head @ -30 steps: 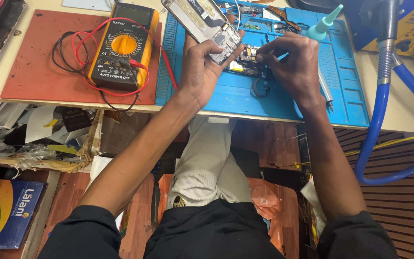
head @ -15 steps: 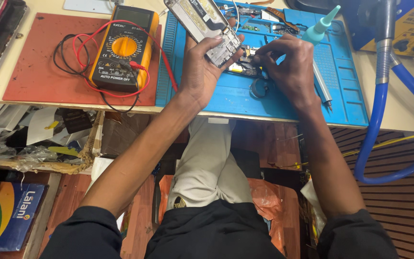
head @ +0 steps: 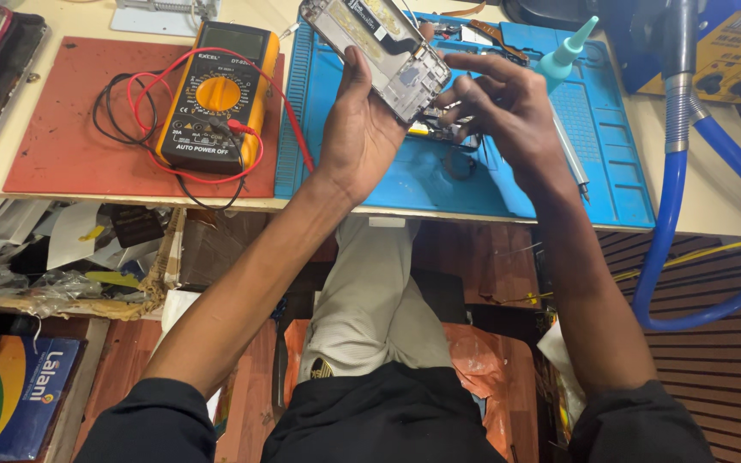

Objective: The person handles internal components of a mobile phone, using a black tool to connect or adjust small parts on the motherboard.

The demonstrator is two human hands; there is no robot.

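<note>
The left hand point(head: 362, 129) is raised over the blue mat point(head: 490, 184), palm turned toward the camera, thumb up along one side. Its fingers wrap behind an opened phone point(head: 379, 51) and clamp it at its lower end, so the phone sticks up and away at a slant, above the mat and not resting on it. The right hand point(head: 508, 111) reaches in from the right with the wrist bent, fingers spread and curved toward the phone's lower corner; the fingertips meet the frame there, though whether they pinch anything small cannot be told.

The phone shows its bare inside: a grey metal frame with a pale panel and small parts along the edges. Under the hands, small dark parts lie on the mat. A teal-tipped bottle point(head: 563, 56) stands just right of the hands. To the left, a yellow meter point(head: 216, 94) with red and black leads sits on a red mat point(head: 62, 137).
</note>
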